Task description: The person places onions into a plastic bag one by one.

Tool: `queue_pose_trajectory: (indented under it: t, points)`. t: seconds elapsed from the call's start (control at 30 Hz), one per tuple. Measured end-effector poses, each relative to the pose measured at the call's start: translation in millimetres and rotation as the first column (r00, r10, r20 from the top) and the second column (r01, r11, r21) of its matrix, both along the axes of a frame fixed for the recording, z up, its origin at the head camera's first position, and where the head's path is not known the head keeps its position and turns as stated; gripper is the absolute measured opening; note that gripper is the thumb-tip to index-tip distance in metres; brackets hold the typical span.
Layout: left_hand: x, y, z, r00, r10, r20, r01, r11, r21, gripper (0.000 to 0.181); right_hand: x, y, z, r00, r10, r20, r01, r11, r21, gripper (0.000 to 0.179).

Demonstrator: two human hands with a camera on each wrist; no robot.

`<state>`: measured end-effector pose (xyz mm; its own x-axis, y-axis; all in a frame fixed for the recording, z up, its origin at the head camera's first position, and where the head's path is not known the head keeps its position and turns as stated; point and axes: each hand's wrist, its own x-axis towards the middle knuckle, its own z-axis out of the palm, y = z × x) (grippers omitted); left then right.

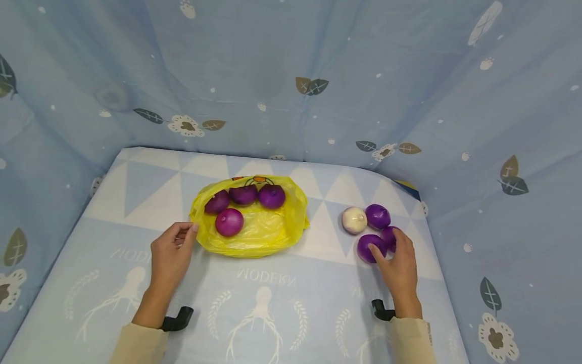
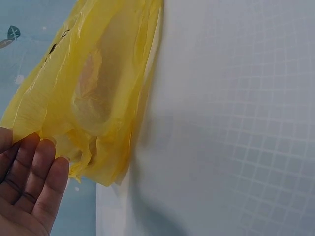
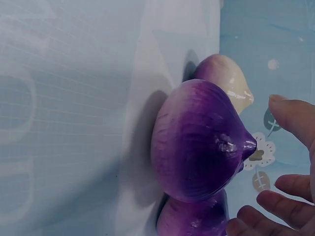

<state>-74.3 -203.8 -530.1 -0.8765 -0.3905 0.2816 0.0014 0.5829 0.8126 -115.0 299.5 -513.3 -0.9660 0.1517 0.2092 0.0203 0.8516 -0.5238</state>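
Note:
My left hand (image 1: 172, 253) pinches the left rim of a yellow plastic bag (image 1: 254, 247), which lies with its mouth wide open. Several purple onions sit inside it, among them a brighter magenta onion (image 1: 229, 222). Over on the right, my right hand (image 1: 399, 263) hovers at a cluster of onions, thumb and fingers spread apart. Nearest to it are a dark purple onion (image 3: 202, 142) with a pointed tip and another purple onion (image 1: 390, 237), partly hidden by the fingers. Beside them lie a third purple onion (image 1: 378, 216) and a whitish onion (image 1: 354, 220).
A patterned cloth (image 1: 263, 283) covers the table. Blue printed curtains (image 1: 273, 76) hang close around its back and sides. At the back right corner a dark blue and yellow item (image 1: 406, 188) shows. Black wrist mounts (image 1: 179, 319) stick out from both wrists.

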Motion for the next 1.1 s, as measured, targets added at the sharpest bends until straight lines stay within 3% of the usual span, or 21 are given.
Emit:
queue_pose_trajectory:
  t: [0.7, 1.1]
  points:
    - [0.2, 0.4, -2.1, 1.000, -0.001, 0.009, 0.001, 1.000, -0.012, 0.021, 6.9, -3.8, -16.2, 0.995, -0.013, 0.098, 0.013, 1.000, 0.006, 0.078]
    - [-0.5, -0.6, -3.7, 1.000, -0.003, 0.018, 0.003, 1.000, -0.012, 0.023, 13.2, -12.5, -31.4, 0.996, 0.034, 0.079, -0.035, 0.999, 0.018, 0.076]
